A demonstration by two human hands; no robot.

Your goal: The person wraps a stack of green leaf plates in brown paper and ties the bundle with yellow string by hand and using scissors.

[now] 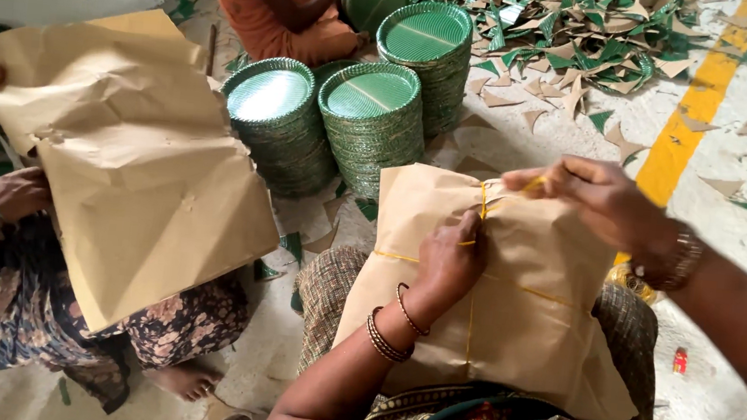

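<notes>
Left hand (449,258), centre frame: palm down, fingers curled, pressing on the brown-paper parcel (508,333) where the yellow string (478,247) crosses; it pins paper and string rather than closing round them. 2 bangles at the wrist. Right hand (598,197), right of centre, slightly higher: thumb and fingers pinched shut on the string end, drawn taut from the crossing. Metal watch on the wrist.

Parcel rests on the person's lap, lower centre. Paper matte, creased, corners folded; string thin, wrapped lengthwise and crosswise.

Upper centre: 3 stacks of round green plates (371,118), ribbed rims, glossy faces. A second person at left holds a large crumpled brown sheet (135,178). A third, top centre, handles 1 plate. Green and tan paper offcuts (582,38) litter the floor, upper right, beside a yellow floor stripe (693,113).
</notes>
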